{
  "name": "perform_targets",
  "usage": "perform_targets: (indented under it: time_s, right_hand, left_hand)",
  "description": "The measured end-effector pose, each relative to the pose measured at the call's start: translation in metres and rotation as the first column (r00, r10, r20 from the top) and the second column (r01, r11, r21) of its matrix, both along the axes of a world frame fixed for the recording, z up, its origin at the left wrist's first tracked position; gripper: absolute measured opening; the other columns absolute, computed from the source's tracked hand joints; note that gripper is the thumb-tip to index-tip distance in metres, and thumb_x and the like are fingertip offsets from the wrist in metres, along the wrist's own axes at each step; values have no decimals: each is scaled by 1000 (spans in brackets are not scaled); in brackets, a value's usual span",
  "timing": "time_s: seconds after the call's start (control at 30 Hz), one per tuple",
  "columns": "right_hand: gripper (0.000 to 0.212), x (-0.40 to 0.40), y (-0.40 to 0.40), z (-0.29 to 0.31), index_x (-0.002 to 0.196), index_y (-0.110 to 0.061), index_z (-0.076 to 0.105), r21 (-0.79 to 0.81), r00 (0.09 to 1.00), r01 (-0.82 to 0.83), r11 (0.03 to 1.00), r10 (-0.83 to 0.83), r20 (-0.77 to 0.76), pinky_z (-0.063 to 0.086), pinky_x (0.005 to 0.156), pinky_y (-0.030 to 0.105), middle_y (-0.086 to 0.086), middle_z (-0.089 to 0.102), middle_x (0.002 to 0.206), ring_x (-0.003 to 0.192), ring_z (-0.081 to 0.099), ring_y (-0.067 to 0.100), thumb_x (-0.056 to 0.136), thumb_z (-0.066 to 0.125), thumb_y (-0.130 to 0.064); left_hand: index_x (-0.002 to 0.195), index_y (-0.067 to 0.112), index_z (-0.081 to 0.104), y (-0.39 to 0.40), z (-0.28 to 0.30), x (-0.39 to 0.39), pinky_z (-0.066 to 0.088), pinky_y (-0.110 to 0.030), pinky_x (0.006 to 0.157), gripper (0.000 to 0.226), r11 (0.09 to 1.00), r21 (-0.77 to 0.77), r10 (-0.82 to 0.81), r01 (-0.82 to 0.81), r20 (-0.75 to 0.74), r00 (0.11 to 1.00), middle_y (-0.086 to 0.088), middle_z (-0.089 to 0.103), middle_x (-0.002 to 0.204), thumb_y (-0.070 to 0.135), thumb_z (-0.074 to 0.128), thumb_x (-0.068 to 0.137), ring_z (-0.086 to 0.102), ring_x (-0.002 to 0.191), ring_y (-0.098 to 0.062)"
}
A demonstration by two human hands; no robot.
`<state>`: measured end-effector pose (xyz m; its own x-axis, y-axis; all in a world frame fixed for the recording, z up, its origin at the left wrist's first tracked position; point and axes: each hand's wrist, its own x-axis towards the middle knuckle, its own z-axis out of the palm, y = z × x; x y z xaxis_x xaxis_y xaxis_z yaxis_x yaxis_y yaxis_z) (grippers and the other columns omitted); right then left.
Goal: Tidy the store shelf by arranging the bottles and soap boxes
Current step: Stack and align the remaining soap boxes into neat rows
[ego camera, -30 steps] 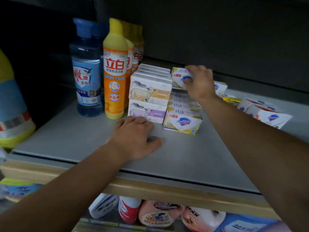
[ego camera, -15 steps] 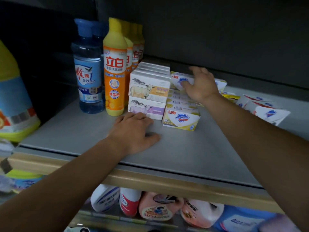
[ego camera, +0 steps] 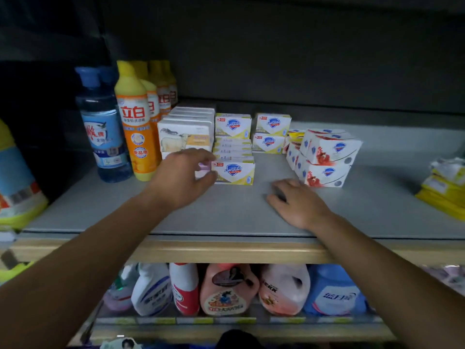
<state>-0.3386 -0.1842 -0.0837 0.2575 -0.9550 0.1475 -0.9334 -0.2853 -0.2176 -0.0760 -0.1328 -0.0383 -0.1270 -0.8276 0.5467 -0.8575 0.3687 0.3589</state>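
Our left hand (ego camera: 183, 176) curls loosely at the purple box (ego camera: 204, 170) under the sheep boxes (ego camera: 186, 137) on the shelf (ego camera: 226, 212), grip unclear, right hand (ego camera: 294, 202) flat; tugging it could topple the stack onto the bottles (ego camera: 136, 127).

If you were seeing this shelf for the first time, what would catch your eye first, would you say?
Probably the tall orange and yellow dish soap bottle at the left of the grey shelf, beside a blue bottle. Next, the left hand reaching at the front soap boxes in the middle, while the right hand rests flat on the shelf near the red-printed boxes.
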Motion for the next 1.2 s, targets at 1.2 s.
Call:
perform_targets:
  time_s: [1.2]
  right_hand:
    - [52,0,-7,-13,132,-25,50,-57,995,10,998,-4,102,23,112,39,-2,45,137,130,34,25,88,38,-50]
  left_hand:
    - [125,13,51,-240,67,-150,41,-50,95,49,959,-89,275,-269,513,813,-14,48,125,25,70,82,46,116,-37]
